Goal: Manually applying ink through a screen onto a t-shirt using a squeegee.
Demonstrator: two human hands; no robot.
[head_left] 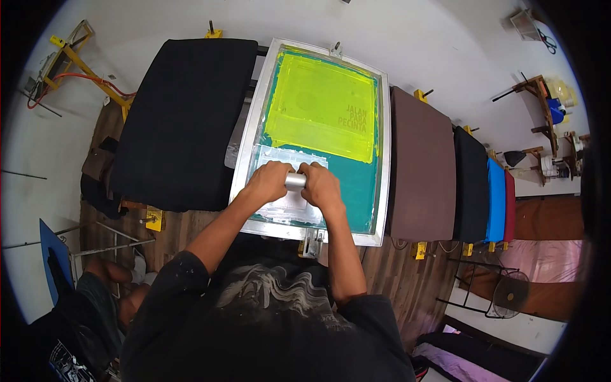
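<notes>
My left hand (pixel 270 182) and my right hand (pixel 321 186) are both closed around the silver bar of a squeegee (pixel 295 181), one at each end. The squeegee stands over the near left part of a screen-printing frame (pixel 384 165) with a metal border; its blade is hidden under my hands. On the mesh is a bright yellow-green rectangle (pixel 318 95) with faint lettering, surrounded by a teal coating (pixel 356 194). Pale whitish ink (pixel 280 155) lies around my hands. A hinge clamp (pixel 312 244) holds the frame's near edge.
A black garment (pixel 191 121) covers the board left of the frame. To the right run boards with brown (pixel 422 165), black (pixel 470 184), blue (pixel 496 200) and red (pixel 510 207) cloth. A fan (pixel 511 295) stands at lower right. Another person's legs (pixel 114 280) show at lower left.
</notes>
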